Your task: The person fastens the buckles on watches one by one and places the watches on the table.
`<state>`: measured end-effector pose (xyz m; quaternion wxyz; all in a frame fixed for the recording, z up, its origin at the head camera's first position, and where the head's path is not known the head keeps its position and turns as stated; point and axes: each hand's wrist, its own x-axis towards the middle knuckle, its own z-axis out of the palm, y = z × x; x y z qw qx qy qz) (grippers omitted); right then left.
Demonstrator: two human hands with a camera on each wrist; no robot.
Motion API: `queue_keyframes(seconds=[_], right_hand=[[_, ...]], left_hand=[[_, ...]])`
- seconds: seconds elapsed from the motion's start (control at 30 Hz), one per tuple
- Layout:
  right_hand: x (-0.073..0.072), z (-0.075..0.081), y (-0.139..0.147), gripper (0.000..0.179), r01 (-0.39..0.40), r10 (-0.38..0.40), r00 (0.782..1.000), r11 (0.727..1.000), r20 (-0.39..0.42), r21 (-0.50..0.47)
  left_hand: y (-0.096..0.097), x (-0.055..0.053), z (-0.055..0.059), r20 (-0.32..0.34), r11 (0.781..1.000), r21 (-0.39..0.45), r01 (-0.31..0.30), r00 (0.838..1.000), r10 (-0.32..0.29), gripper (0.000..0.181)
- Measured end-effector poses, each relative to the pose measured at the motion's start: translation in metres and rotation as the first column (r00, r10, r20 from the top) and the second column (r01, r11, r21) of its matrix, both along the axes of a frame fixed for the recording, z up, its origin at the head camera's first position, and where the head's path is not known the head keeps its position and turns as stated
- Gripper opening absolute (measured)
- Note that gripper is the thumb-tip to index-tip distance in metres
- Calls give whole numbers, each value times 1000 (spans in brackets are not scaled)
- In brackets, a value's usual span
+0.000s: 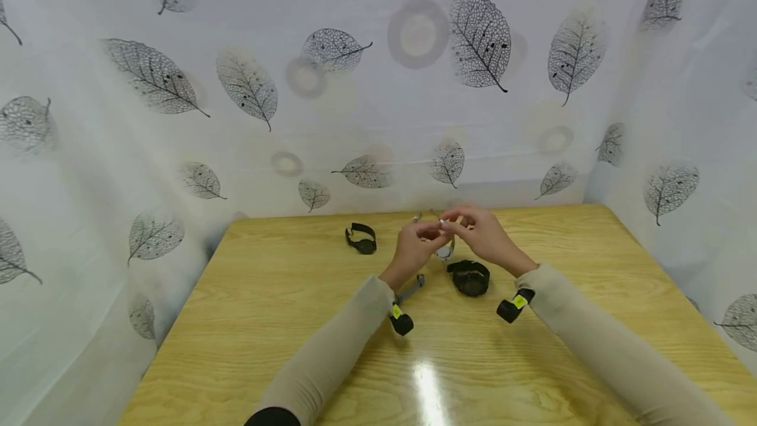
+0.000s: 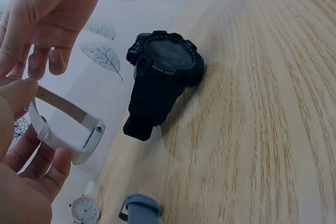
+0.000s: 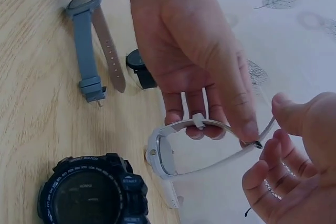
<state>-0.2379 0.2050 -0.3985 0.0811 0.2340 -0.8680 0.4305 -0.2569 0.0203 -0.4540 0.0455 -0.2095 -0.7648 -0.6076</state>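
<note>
Both hands hold a white watch (image 3: 155, 150) in the air above the table, its case hanging down and its strap bent into a loop. My left hand (image 1: 412, 252) pinches the strap near the buckle between thumb and fingers. My right hand (image 1: 481, 235) pinches the strap's end with thumb and index finger, close to the left fingertips. In the left wrist view the strap's inner side is tan. A black sports watch (image 2: 167, 66) lies on the table just below the hands. Near my left wrist is a grey-blue watch (image 3: 86, 40) with its strap undone.
A round black watch (image 1: 365, 246) stands on its strap at the back left of the wooden table (image 1: 284, 294). Another white watch (image 2: 85, 209) with a rose-gold case is behind the left hand. A leaf-print curtain (image 1: 378, 123) surrounds the table.
</note>
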Motion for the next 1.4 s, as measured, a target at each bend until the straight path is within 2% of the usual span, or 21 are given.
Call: queue_keyframes(seconds=[0.2,0.37,0.6,0.73,0.93,1.07,1.17,1.27,1.4], right_hand=[[3,2,8,27,37,-32,998,993,51,-111],[5,0,16,30,65,-42,994,968,96,-242],[5,-8,22,32,51,30,986,885,165,-463],[5,-13,25,33,54,65,978,840,198,-541],[5,-18,28,33,67,100,966,793,237,-606],[6,-20,29,32,60,117,964,781,241,-621],[5,-23,29,32,46,133,962,780,237,-624],[5,-25,29,31,39,142,960,784,240,-620],[4,-26,29,31,34,146,958,795,246,-606]], left_hand=[[-4,0,-4,22,1000,-13,15,1000,-14,21],[-7,1,-5,29,998,28,59,998,-59,20],[-10,1,-7,-2,995,11,103,995,-103,31],[-9,4,-8,-34,994,4,107,994,-107,28],[-7,7,-6,-89,994,6,112,990,-111,17],[-5,12,-2,-121,994,-18,105,987,-107,19],[-5,19,8,-131,993,-28,111,985,-114,20],[-6,26,17,-142,993,-42,110,983,-115,20],[-5,29,21,-152,993,-70,99,982,-109,20]])
